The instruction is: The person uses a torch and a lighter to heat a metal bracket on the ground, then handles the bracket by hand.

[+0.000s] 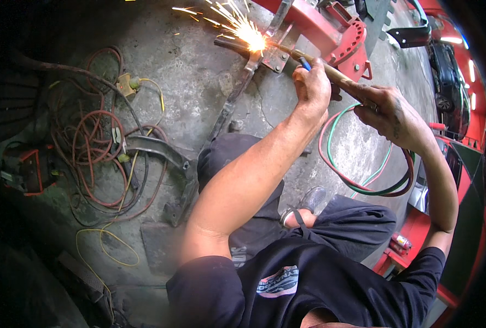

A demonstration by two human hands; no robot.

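Between both hands (344,93), cutting torch (286,54).

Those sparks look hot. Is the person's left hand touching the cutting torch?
Touching. The head view shows the left hand with its fingers wrapped around the cutting torch.

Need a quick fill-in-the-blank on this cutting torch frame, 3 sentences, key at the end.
1. Both hands, left hand ahead of right hand, hold the long brass cutting torch, whose tip throws bright ____ onto the concrete floor.
2. The red and ____ twin hoses loop below the right hand.
3. A tangle of cables lies on the person's ____ side.

Missing words: sparks; green; left
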